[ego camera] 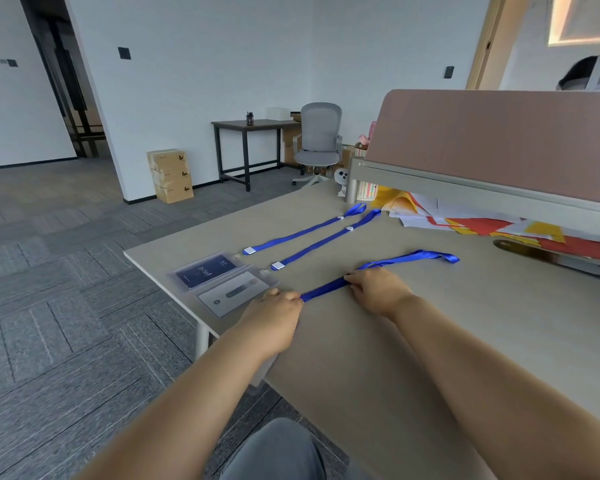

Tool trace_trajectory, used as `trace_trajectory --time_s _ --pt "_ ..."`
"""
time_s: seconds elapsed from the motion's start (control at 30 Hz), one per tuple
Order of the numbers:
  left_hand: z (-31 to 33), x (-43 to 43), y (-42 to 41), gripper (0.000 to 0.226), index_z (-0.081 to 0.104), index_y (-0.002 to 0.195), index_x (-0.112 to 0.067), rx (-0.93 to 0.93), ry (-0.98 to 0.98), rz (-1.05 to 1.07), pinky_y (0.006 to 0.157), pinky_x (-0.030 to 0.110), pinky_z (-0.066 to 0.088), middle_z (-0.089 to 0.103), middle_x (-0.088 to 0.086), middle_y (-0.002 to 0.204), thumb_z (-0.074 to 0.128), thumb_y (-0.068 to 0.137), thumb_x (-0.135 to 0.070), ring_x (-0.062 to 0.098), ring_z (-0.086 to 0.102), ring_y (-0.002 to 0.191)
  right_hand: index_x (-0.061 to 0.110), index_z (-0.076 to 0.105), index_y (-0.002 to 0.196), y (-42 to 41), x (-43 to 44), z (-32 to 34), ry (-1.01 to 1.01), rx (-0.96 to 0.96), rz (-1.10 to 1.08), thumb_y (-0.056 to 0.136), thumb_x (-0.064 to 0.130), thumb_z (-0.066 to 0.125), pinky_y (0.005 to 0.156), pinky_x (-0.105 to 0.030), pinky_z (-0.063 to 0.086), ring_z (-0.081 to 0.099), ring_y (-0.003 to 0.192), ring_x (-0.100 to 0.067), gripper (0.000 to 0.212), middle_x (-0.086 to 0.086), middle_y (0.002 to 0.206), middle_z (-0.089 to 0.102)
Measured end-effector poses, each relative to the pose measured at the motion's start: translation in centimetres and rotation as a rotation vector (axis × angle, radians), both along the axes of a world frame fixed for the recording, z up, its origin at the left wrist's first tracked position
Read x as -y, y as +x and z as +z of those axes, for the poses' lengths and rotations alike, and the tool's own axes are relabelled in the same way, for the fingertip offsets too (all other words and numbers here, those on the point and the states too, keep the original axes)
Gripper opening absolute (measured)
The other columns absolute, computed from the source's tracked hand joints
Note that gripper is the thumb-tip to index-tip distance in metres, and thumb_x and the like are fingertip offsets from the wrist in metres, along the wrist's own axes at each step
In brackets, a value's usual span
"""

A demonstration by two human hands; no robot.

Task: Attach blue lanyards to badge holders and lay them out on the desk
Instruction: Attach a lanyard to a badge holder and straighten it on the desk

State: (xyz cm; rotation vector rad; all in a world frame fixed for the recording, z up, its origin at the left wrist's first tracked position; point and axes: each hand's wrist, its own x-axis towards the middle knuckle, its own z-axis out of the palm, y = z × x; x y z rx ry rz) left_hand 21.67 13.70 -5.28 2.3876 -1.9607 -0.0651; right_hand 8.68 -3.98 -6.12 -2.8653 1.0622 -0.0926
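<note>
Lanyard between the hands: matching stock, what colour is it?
Plain blue lanyard, head view.

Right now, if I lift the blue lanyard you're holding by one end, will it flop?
Likely floppy: the lanyard is thin ribbon, taut only between the left hand and right hand; its far loop lies slack on the desk. Probably light, so it should slide easily.

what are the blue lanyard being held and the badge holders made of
The held lanyard looks like flat woven fabric, likely polyester, with a faint sheen: it bends limply and folds over at its far end. The badge holders look like clear glossy plastic: the cards show through and pale see-through margins surround them.
</note>
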Motion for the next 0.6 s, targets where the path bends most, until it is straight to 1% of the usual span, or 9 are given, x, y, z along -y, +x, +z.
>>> trace_trajectory --time_s 0.07,0.13,0.23,0.33,0.4,0.47,0.53,0.6 --pt "0.0 0.3 0.7 0.05 0.039 0.136 -0.011 0.004 0.001 -0.031 0.105 0.038 0.039 0.036 0.001 0.145 0.042 0.088 0.003 0.024 0.035 0.129 0.02 0.046 0.134 0.2 0.1 0.3 0.03 0.008 -0.004 0.098 0.025 0.034 0.106 -0.035 0.036 0.044 0.127 -0.023 0.038 -0.003 0.138 0.049" --pt "0.1 0.6 1.5 0.056 0.041 0.137 -0.013 -0.029 0.008 -0.065 0.105 0.037 0.038 0.036 0.001 0.145 0.043 0.085 0.008 0.023 0.038 0.128 0.019 0.044 0.135 0.4 0.4 0.4 0.053 0.02 -0.009 0.098 0.027 0.034 0.107 -0.034 0.034 0.043 0.129 -0.023 0.039 -0.002 0.141 0.046" --pt "0.1 1.0 2.1 0.06 0.044 0.136 -0.016 -0.09 -0.008 -0.084 0.101 0.036 0.043 0.039 -0.003 0.143 0.046 0.082 0.009 0.02 0.045 0.123 0.018 0.045 0.133 1.1 1.4 0.3 0.057 0.042 -0.013 0.097 0.027 0.037 0.106 -0.034 0.035 0.044 0.127 -0.023 0.037 -0.003 0.139 0.046" --pt "-0.4 1.4 2.1 0.054 0.051 0.13 -0.017 -0.08 -0.036 -0.089 0.095 0.037 0.047 0.044 -0.003 0.137 0.046 0.082 0.006 0.019 0.049 0.118 0.023 0.046 0.131 1.5 2.2 0.2 0.039 0.036 -0.021 0.097 0.021 0.036 0.102 -0.038 0.041 0.047 0.122 -0.026 0.036 -0.005 0.133 0.047" --pt "-0.3 1.9 2.1 0.046 0.054 0.126 -0.015 -0.036 -0.03 -0.078 0.093 0.037 0.047 0.047 -0.002 0.133 0.048 0.084 0.003 0.02 0.049 0.116 0.028 0.049 0.13 1.6 2.8 0.3 0.027 0.026 -0.023 0.096 0.014 0.035 0.101 -0.039 0.042 0.047 0.121 -0.027 0.039 -0.005 0.131 0.047" --pt "0.2 2.5 1.9 0.038 0.059 0.118 -0.014 0.039 -0.01 -0.056 0.088 0.034 0.048 0.051 0.0 0.125 0.049 0.084 0.0 0.021 0.048 0.115 0.027 0.055 0.126 1.7 3.4 0.2 -0.003 0.043 -0.017 0.094 0.011 0.039 0.102 -0.037 0.042 0.048 0.121 -0.025 0.039 -0.003 0.128 0.051" --pt "0.7 3.6 1.6 0.035 0.059 0.117 -0.015 0.103 -0.013 -0.034 0.079 0.03 0.043 0.053 0.001 0.121 0.049 0.085 -0.002 0.021 0.047 0.115 0.024 0.061 0.119 1.8 4.0 0.1 -0.035 0.079 -0.014 0.094 0.013 0.042 0.099 -0.037 0.044 0.051 0.117 -0.023 0.033 -0.002 0.124 0.056" --pt "1.0 5.1 1.4 0.036 0.056 0.12 -0.015 0.09 -0.054 -0.044 0.079 0.031 0.043 0.052 0.001 0.122 0.047 0.087 -0.003 0.021 0.047 0.116 0.022 0.064 0.115 2.0 4.4 -0.1 -0.061 0.099 -0.01 0.094 0.019 0.044 0.093 -0.038 0.047 0.052 0.114 -0.023 0.029 -0.003 0.119 0.057"
